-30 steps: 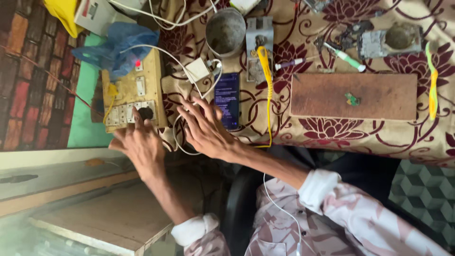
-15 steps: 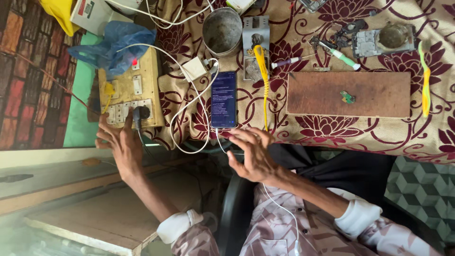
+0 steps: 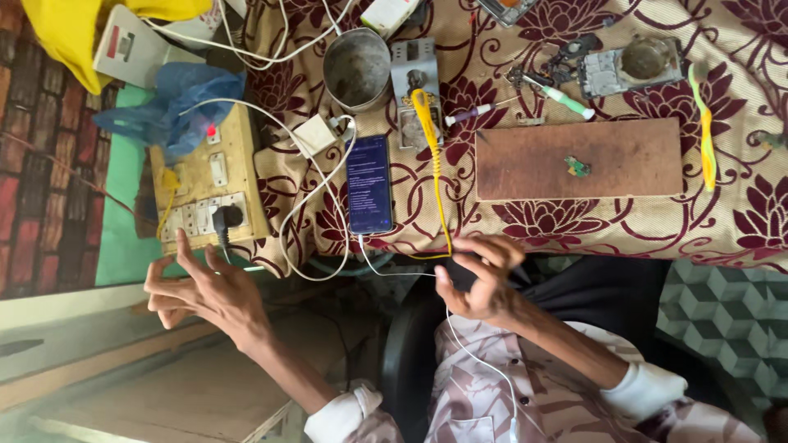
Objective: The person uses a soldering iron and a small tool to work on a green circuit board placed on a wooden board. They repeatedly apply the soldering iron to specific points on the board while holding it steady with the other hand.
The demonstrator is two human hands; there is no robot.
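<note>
metal bowl (image 3: 356,67), wooden board (image 3: 579,158) — yellow cloth (image 3: 70,33)

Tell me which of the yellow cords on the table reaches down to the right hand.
The long yellow cord in the middle, running from the small metal stand past the phone to the right hand. The other yellow strip lies far right, away from both hands.

Home repair bench: circuit board (image 3: 628,70), switchboard (image 3: 209,184).

A black plug (image 3: 223,221) sits pushed into the yellowed, tilted switchboard (image 3: 212,184) at the table's left edge.
</note>
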